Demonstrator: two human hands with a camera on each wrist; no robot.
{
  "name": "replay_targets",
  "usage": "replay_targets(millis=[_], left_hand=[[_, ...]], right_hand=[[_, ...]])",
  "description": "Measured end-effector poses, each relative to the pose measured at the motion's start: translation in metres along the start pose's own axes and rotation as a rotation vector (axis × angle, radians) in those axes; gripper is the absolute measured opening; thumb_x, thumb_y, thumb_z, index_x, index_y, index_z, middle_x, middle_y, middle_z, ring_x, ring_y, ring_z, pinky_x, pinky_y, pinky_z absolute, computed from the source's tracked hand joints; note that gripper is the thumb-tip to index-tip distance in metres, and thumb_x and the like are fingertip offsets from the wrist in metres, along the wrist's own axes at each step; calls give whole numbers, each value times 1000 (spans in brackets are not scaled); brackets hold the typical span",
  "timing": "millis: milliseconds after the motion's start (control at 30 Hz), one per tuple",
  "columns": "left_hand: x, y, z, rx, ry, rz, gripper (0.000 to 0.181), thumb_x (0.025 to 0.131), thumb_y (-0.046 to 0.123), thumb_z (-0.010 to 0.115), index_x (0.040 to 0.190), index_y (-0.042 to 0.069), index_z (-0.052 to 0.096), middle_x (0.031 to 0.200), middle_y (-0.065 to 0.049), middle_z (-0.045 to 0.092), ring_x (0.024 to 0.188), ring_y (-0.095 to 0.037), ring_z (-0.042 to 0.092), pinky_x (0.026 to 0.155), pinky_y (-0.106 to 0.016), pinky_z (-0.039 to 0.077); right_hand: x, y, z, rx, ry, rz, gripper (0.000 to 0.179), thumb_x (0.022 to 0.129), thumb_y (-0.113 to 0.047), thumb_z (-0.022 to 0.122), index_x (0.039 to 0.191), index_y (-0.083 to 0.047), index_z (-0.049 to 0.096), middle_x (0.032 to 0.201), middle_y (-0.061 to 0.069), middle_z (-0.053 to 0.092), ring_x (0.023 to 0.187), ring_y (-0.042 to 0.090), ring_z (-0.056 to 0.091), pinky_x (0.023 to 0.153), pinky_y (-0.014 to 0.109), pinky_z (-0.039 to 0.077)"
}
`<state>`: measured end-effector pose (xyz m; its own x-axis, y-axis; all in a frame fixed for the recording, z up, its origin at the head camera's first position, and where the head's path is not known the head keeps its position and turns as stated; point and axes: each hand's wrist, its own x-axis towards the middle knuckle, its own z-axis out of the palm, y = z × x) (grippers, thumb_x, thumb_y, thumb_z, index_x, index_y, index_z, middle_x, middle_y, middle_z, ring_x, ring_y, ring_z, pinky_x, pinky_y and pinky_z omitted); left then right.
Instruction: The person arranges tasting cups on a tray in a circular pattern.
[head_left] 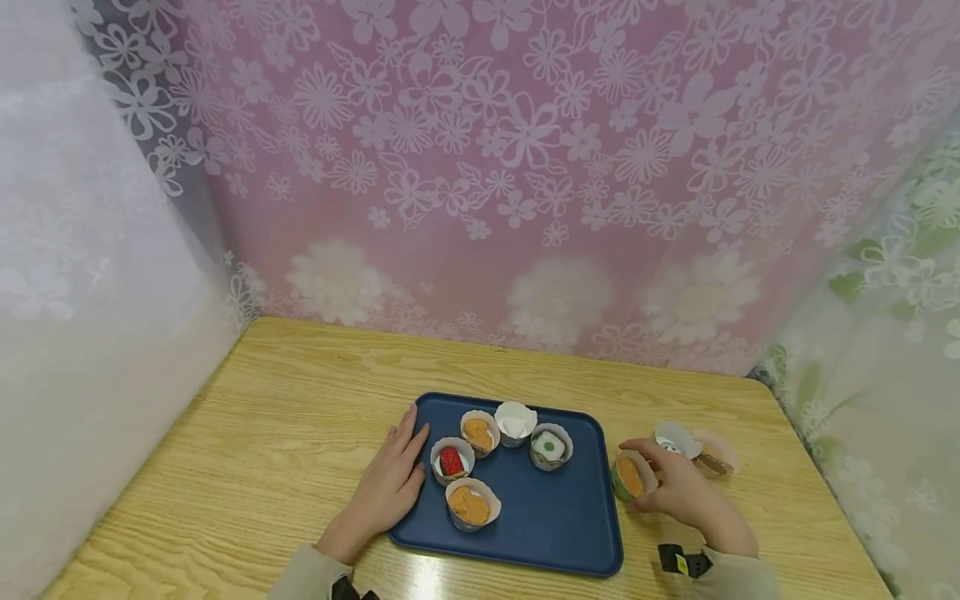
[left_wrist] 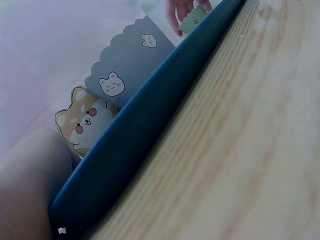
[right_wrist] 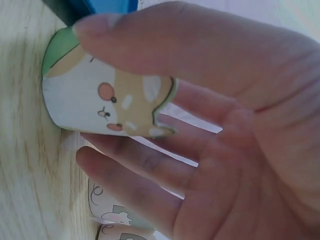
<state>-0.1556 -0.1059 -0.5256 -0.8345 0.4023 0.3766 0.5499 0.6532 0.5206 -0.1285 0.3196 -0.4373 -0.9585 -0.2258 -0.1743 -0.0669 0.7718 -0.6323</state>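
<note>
My right hand holds a green paper baking cup with a cartoon dog on it, between thumb and fingers. An orange piece lies inside this cup, just right of the blue tray. At the tray's left edge rests my left hand, its fingers extended. Several more paper cups stand on the tray: one with a red piece, two with orange pieces, a pale cup, and one with a white, green-dotted piece.
Beyond my right hand, two more paper cups lie on the wooden table, one with a brown piece at it. A pink flowered curtain hangs behind the table, with pale sheets on both sides.
</note>
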Motion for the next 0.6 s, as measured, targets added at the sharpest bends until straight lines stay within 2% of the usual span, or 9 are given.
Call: replay_targets(millis=[167,300,400,533,600], left_hand=[[0,0,0,7,-4,-2,53,95,5,57,145,-9,44,161,-25,18,148,-37,21,117,-54,23],[0,0,0,4,-4,-3,53,95,5,57,145,-9,44,161,-25,18,148,-38,20,117,-54,23],[0,0,0,3,-3,-2,53,95,5,56,145,-9,44,161,-25,18,148,-38,20,117,-55,23],[0,0,0,7,-4,-4,53,94,5,56,145,-9,44,161,-25,17,148,-38,20,117,-54,22],[0,0,0,8,-4,-4,54,94,5,56,145,-9,44,161,-25,17,148,-38,20,117,-54,22]], right_hand=[[-1,0,-1,-40,20,-20,70,69,-10,86,132,-2,56,116,18,65,99,36,64,68,39,54],[-3,-5,-2,-54,67,-49,43,90,-12,71,129,-1,57,105,11,68,95,31,67,65,34,54],[-5,-9,-3,-67,103,-72,37,95,-14,66,128,0,58,104,10,68,95,34,68,66,35,56],[-6,-16,-5,-67,112,-72,57,81,-14,81,130,0,56,112,15,66,98,38,67,69,41,57],[-5,-20,-4,-64,110,-70,62,77,-15,84,130,1,56,112,16,66,95,35,67,69,40,57]])
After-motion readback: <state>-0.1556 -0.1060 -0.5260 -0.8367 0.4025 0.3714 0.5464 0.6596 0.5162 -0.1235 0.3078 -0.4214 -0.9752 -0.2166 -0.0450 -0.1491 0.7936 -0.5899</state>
